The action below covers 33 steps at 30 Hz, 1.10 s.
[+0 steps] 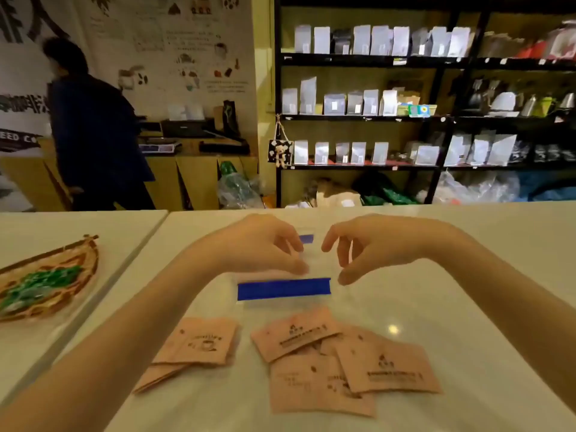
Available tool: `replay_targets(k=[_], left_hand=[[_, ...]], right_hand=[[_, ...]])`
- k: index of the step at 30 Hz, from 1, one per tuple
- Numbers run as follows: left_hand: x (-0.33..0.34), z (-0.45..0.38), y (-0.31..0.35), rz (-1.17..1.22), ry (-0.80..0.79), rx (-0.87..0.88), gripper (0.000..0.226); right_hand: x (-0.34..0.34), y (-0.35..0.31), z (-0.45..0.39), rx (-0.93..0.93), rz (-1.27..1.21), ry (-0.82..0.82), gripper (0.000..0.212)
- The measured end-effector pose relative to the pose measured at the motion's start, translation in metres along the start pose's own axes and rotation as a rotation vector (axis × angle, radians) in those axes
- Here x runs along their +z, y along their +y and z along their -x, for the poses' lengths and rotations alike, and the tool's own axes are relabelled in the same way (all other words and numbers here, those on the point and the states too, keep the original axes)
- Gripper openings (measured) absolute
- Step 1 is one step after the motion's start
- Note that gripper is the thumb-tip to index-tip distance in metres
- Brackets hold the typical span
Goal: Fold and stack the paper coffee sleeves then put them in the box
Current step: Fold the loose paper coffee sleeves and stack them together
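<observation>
A clear plastic box (282, 289) with blue strips on its rim stands on the white counter ahead of me. My left hand (265, 244) hovers over its left part, thumb and fingertips pinched on the transparent wall. My right hand (367, 244) is at the box's right side with curled fingers apart and nothing in them. Nearer to me lie pinkish-brown printed paper coffee sleeves: a small flat pile (199, 341) on the left and several loose overlapping sleeves (349, 363) on the right.
A woven tray (71, 275) with green items sits on the adjoining counter at the left. A person in dark blue stands beyond the counter at the back left. Black shelves with bags fill the back right.
</observation>
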<state>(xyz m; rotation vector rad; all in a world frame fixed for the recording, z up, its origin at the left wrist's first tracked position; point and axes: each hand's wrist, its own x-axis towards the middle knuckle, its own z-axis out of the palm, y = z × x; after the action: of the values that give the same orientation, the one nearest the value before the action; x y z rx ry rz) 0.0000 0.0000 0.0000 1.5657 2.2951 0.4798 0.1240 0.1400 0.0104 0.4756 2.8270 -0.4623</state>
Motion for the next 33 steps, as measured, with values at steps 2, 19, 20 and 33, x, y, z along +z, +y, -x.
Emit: replay_targets(k=[2, 19, 20, 33], left_hand=[[0.019, 0.000, 0.000, -0.028, -0.039, 0.003, 0.043], [0.105, 0.013, -0.035, -0.160, -0.122, -0.102, 0.058], [0.105, 0.013, -0.035, -0.153, -0.114, -0.109, 0.057], [0.098, 0.019, -0.035, -0.013, 0.107, -0.187, 0.057]], right_hand=[[0.012, 0.004, 0.003, 0.018, 0.005, -0.032, 0.048], [0.102, 0.047, 0.036, 0.118, 0.008, -0.119, 0.079], [0.104, 0.048, 0.037, 0.113, 0.005, -0.105, 0.079], [0.090, 0.044, 0.036, 0.019, -0.267, 0.126, 0.053]])
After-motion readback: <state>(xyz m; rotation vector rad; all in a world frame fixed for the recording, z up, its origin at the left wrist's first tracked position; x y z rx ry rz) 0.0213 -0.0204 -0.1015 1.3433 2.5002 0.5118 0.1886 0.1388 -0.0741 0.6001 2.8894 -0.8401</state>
